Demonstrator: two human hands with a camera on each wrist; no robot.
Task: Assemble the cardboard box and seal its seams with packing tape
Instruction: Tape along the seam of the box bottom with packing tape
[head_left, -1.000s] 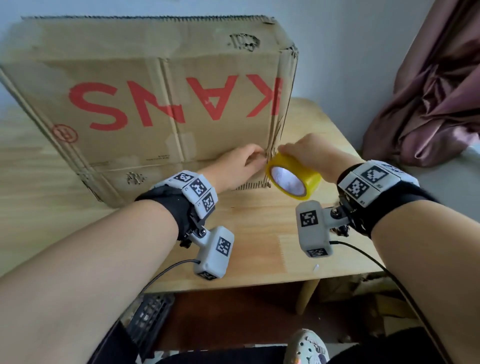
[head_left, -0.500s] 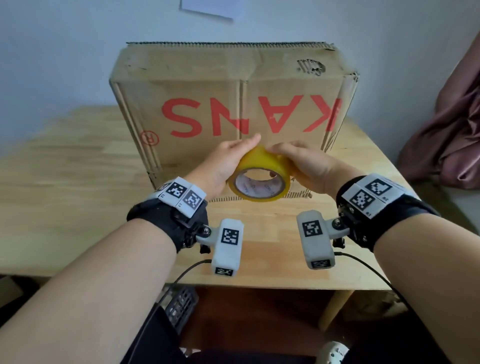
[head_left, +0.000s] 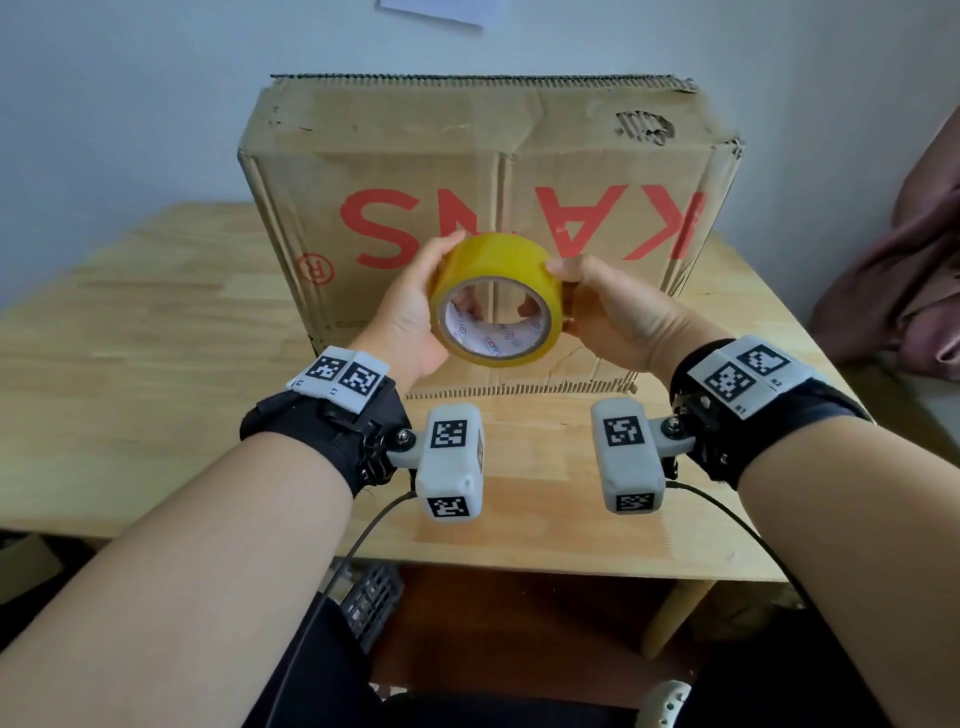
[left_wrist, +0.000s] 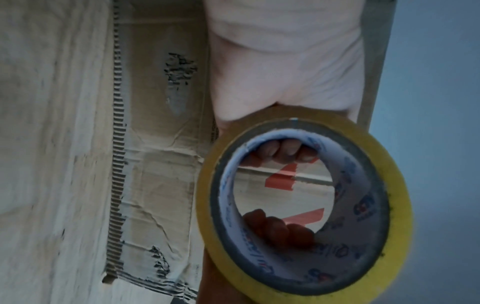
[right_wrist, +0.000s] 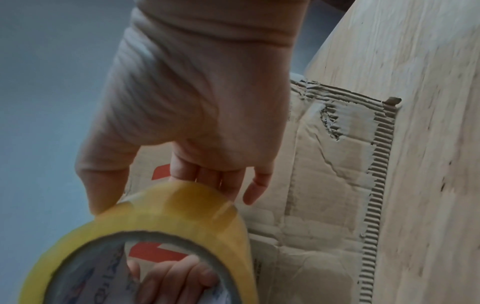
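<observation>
A yellow roll of packing tape (head_left: 498, 265) is held up between both hands, its core facing me. My left hand (head_left: 415, 312) grips its left side and my right hand (head_left: 597, 306) grips its right side, fingers of both curled over the far rim. Behind it a brown cardboard box (head_left: 395, 145) with upside-down red letters stands on the wooden table (head_left: 130, 332). The left wrist view shows the roll (left_wrist: 394, 216) with fingertips (left_wrist: 283, 152) showing through its core. The right wrist view shows the roll (right_wrist: 166, 218) under my right hand, beside the box's lower flap (right_wrist: 324, 185).
The box's lower flap (head_left: 571, 374) lies on the table toward me, its corrugated edge torn. A dusky pink cloth (head_left: 893, 280) hangs at the right. A dark crate (head_left: 371, 603) sits under the table's front edge. A paper sheet (head_left: 431, 13) is on the wall.
The tape roll came from the box's right edge to the middle and rose a little. My left hand left the box and now holds the roll along with the right.
</observation>
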